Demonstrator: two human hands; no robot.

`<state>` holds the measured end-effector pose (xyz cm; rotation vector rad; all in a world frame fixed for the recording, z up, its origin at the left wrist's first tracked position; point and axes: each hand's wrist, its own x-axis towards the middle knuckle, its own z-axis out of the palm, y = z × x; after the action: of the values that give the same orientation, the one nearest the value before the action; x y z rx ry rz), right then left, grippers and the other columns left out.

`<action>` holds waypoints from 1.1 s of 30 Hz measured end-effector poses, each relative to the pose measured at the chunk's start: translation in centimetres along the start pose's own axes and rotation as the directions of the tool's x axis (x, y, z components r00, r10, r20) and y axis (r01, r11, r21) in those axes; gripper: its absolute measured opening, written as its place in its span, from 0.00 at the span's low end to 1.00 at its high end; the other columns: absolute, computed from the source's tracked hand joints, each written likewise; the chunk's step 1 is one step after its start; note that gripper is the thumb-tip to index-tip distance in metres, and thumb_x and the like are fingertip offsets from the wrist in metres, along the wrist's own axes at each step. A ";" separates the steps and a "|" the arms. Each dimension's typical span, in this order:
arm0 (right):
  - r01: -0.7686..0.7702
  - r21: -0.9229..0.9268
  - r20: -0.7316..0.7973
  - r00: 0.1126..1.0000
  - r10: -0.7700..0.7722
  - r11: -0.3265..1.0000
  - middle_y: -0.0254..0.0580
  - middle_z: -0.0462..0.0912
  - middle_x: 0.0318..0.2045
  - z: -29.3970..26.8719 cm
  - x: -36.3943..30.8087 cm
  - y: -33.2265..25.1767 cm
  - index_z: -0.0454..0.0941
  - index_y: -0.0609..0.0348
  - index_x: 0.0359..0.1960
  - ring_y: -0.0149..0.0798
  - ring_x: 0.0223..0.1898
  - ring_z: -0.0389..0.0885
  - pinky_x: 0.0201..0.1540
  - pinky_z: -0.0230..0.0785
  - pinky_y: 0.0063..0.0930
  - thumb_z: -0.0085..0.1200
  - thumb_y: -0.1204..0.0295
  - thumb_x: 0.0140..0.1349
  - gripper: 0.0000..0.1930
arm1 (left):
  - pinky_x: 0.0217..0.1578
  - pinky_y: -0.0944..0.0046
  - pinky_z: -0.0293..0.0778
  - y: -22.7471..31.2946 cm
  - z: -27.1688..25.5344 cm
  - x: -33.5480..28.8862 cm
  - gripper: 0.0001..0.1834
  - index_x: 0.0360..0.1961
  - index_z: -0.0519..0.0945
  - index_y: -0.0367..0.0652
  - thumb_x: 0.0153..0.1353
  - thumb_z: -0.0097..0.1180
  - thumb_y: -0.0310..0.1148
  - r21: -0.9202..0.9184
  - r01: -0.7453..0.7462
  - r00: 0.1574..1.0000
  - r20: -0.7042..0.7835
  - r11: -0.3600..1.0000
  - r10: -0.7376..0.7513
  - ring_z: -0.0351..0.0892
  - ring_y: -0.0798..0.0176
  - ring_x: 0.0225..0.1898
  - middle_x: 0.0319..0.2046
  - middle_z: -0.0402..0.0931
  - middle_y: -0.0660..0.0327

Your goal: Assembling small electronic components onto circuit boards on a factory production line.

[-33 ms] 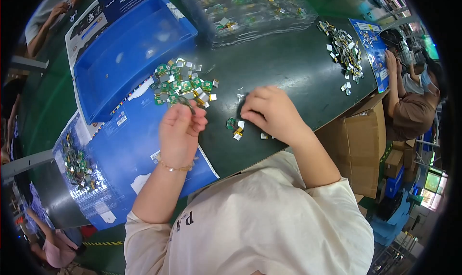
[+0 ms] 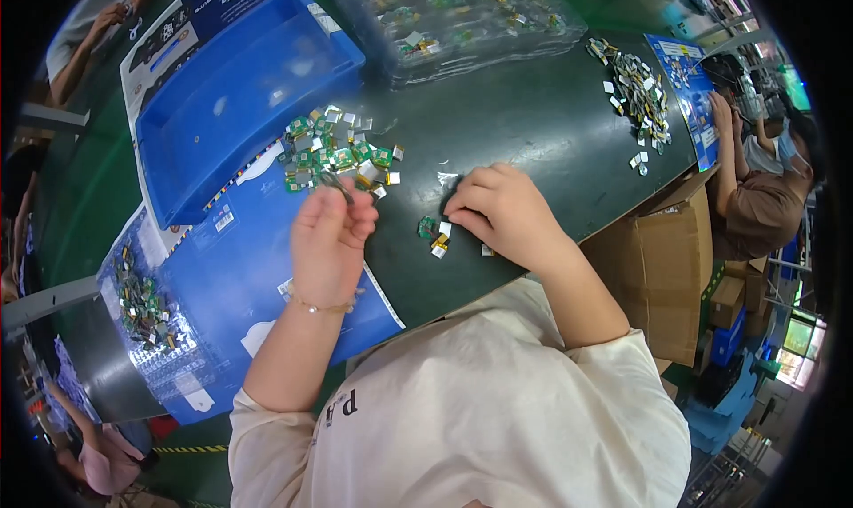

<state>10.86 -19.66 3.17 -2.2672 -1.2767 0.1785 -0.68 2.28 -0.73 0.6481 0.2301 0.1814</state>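
My left hand, with a beaded bracelet at the wrist, is closed in a pinch on a small thin dark piece, partly hidden by the fingers. Just beyond it lies a loose heap of green circuit boards with silvery battery cells. My right hand is held low over the table, its thumb and fingers drawn together; whatever they grip is hidden. Between the hands lie a small green circuit board and a silvery battery cell with yellow tape. A whitish scrap sits beside the right fingertips.
A blue plastic bin stands at far left on blue printed cardboard. Clear stacked trays hold more parts at the back. Battery cells are heaped at right, near a cardboard box and a seated person. Bubble wrap with boards lies left.
My left hand has shifted slightly left, the thin piece still in its fingers. My right hand has moved very slightly down and right. The parts on the table look unmoved.
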 end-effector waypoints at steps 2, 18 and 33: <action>-0.010 0.028 -0.018 1.000 0.011 1.000 0.34 0.76 0.33 0.1 -0.9 -0.8 0.79 0.50 0.31 0.42 0.33 0.72 0.38 0.66 0.34 0.62 0.72 0.48 0.08 | 0.42 0.68 0.76 0.4 1.6 0.7 0.18 0.54 0.70 0.39 0.68 0.45 0.37 -0.073 -0.005 0.997 -0.072 0.997 0.000 0.79 0.62 0.44 0.46 0.77 0.56; -0.128 -0.090 -0.064 0.990 0.123 0.988 0.31 0.73 0.42 1.4 -2.0 -3.8 0.77 0.44 0.35 0.39 0.46 0.71 0.44 0.60 0.36 0.66 0.69 0.42 0.15 | 0.30 0.63 0.72 -0.5 4.4 -1.1 0.12 0.40 0.77 0.40 0.59 0.56 0.35 0.941 -0.135 0.985 0.162 0.309 -0.063 0.77 0.61 0.29 0.29 0.76 0.60; -0.066 0.041 -0.226 0.971 0.073 0.997 0.31 0.75 0.37 2.2 -1.4 -3.0 0.78 0.49 0.27 0.38 0.41 0.72 0.42 0.62 0.32 0.66 0.74 0.42 0.10 | 0.31 0.61 0.68 -1.6 3.7 -1.0 0.08 0.31 0.77 0.43 0.48 0.63 0.28 0.896 -0.429 0.900 0.435 -0.114 0.035 0.74 0.58 0.29 0.27 0.75 0.61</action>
<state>7.07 -18.72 2.59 -2.2316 -1.0689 -0.0356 -0.52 -1.29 1.31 2.3442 -0.1178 0.2547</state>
